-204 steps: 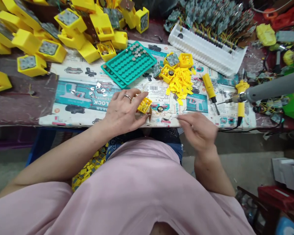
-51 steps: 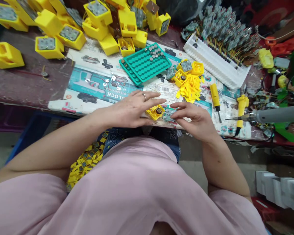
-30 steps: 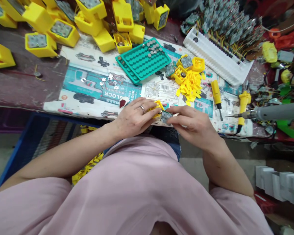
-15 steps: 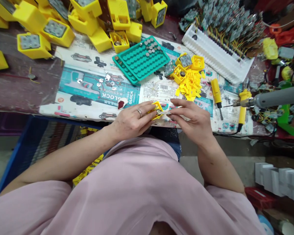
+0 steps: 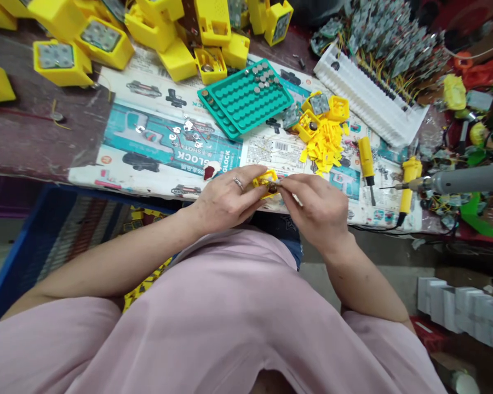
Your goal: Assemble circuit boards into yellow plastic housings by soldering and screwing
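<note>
At the table's (image 5: pixel 36 148) near edge, a person's left hand (image 5: pixel 227 200) grips a small yellow casing (image 5: pixel 260 178) between thumb and fingers; the right hand's (image 5: pixel 318 208) fingertips draw together over it, their hold unclear. Beyond lie a yellow-handled screwdriver (image 5: pixel 366 160), yellow chips (image 5: pixel 325 145) and a green tray (image 5: pixel 242 101); yellow boxes (image 5: pixel 178 59) crowd the far left corner.

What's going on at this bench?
A person in a pink top has a small yellow case in the left hand. The right hand is at its open side, by a round dark part; anything pinched there is too small to tell. Beyond lie a green tray and loose yellow pieces.
</note>
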`<state>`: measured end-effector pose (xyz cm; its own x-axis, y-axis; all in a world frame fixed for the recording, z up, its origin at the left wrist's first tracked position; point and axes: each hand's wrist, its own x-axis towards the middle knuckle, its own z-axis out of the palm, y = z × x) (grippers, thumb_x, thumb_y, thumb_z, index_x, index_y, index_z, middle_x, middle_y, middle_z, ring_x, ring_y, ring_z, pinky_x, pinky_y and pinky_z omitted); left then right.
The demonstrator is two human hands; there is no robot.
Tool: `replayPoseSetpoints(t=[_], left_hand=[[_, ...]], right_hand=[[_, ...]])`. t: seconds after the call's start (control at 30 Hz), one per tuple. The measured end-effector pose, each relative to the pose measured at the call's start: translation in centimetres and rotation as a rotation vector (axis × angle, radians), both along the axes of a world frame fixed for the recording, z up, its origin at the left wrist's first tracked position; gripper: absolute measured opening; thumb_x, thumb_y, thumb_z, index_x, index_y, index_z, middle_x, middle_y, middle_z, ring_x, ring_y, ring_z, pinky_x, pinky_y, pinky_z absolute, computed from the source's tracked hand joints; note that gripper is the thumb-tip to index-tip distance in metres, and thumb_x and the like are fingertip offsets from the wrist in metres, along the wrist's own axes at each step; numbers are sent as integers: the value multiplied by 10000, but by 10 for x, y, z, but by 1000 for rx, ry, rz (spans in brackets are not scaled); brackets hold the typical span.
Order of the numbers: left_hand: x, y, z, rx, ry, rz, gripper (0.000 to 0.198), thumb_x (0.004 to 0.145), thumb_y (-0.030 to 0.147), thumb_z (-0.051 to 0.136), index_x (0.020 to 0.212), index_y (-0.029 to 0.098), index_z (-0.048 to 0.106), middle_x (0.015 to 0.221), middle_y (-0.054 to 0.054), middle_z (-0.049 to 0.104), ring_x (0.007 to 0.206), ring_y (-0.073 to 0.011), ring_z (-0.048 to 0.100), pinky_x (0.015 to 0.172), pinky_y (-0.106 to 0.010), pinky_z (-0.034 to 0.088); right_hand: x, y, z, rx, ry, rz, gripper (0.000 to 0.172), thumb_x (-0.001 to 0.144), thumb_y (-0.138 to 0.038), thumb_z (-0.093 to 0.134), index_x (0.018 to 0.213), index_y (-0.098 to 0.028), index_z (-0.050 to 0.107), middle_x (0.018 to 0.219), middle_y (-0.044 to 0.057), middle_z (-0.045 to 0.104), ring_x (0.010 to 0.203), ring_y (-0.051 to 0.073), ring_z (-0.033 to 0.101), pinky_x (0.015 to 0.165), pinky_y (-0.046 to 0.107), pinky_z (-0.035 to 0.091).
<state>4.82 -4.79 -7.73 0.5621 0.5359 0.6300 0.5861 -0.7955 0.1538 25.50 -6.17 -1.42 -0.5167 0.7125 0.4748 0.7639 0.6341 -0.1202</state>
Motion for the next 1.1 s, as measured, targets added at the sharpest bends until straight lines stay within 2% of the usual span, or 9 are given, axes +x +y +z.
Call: replayPoseSetpoints(t=[0.1,0.17,0.33,0.53,0.7,0.8,0.9,1.0,1.1], left_hand=[[0,-2,1,-21,11,47,192,941,305,570,987,168,696,1171,-139,715,1025,-256,706,847,-403,617],[-1,-4,2,-22,17,52,187,941,303,575,984,168,698,1149,-130,722,992,-250,708,832,-395,614],[-2,-5,-1,-26,-9,32,173,944,274,568,966,158,694,1170,-132,710,1039,-231,695,890,-371,598],[-1,-4,-3,-50,-55,28,203,938,277,571,1019,141,697,1176,-150,700,988,-242,696,832,-367,585],[-1,-3,-4,-3,-83,11,211,911,260,612,1042,118,696,1139,-175,707,955,-254,696,798,-372,570],[-2,-3,-3,-4,-67,19,195,919,273,601,1021,140,699,1154,-160,706,963,-242,693,819,-374,561],[-2,-3,-3,18,-51,31,199,922,299,600,1031,164,697,1143,-132,711,934,-225,696,798,-359,560],[-1,-3,-3,23,-46,41,209,921,289,597,1065,170,690,1138,-132,713,922,-226,697,779,-358,555],[-1,-3,-3,3,-30,55,191,929,284,577,1049,190,691,1168,-121,709,941,-222,692,799,-367,546]], right_hand=[[-1,-2,-8,111,-60,106,177,911,-113,593,1023,-187,709,964,72,781,843,192,727,735,304,577],[1,-2,-12,99,-66,158,194,910,-105,589,1029,-198,709,984,71,782,856,190,728,749,307,578],[11,4,-8,-76,-59,192,150,926,-214,623,1055,-237,697,1165,85,743,1048,197,698,867,337,561],[14,14,0,-186,-61,248,133,936,-285,622,1036,-206,659,1131,98,751,1058,213,698,883,357,541],[11,22,10,-311,-53,355,261,961,-233,567,1220,-219,593,1223,92,714,1101,198,683,897,338,543],[7,26,15,-387,1,410,263,958,-227,559,1213,-229,624,1291,110,656,1171,194,645,906,321,552],[2,31,14,-524,164,299,252,905,-345,663,1114,-204,655,1148,89,691,934,153,686,742,262,563],[-3,41,7,-642,337,69,322,825,-477,739,893,-172,660,787,-1,685,583,77,570,541,214,470],[-6,51,-4,-645,407,-27,364,797,-502,756,707,-170,638,626,-34,621,541,67,515,536,215,434]])
